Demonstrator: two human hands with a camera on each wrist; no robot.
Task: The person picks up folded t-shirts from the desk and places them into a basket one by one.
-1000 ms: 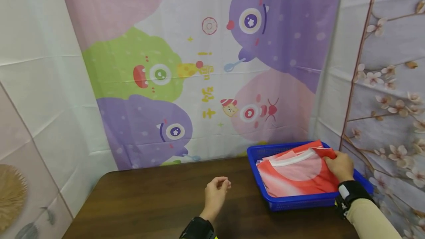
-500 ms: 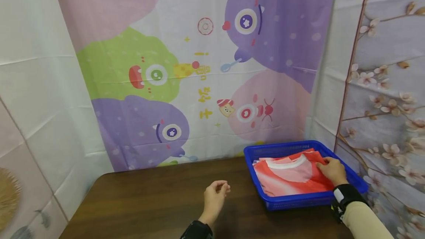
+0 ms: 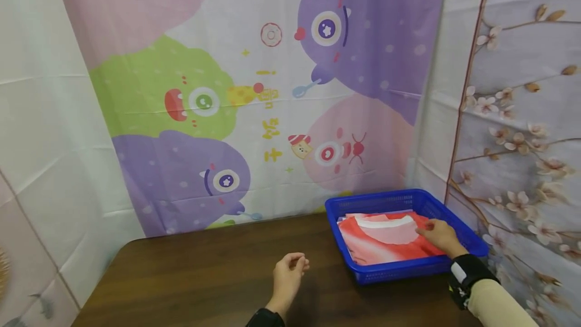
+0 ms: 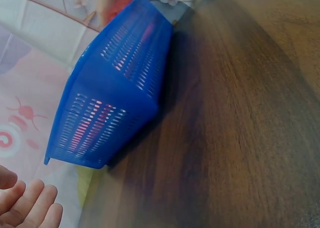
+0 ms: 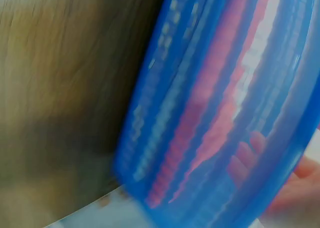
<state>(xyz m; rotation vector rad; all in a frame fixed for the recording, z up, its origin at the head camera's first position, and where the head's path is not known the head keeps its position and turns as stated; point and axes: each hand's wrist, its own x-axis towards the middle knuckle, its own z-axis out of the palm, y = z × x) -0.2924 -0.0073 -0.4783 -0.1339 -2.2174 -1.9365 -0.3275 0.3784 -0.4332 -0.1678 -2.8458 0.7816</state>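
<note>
A blue plastic basket stands on the right part of the table. In it lies a folded red and pink T-shirt with a white neckband, and other cloth edges show beneath. My right hand is over the T-shirt's right side, fingers loosely bent, with no cloth visibly lifted in them. Whether the fingertips touch the cloth is hard to tell; the right wrist view is blurred, with fingers seen through the basket wall. Left of the basket, my left hand hovers with relaxed, slightly curled fingers and holds nothing.
The dark wooden table extends left of the basket. A cartoon-printed curtain hangs behind it, and a flower-printed curtain is close on the right.
The T-shirt's right edge was raised in my right hand's pinch; now it lies flatter in the basket. That hand has come down and leftward. The camera has turned slightly right.
</note>
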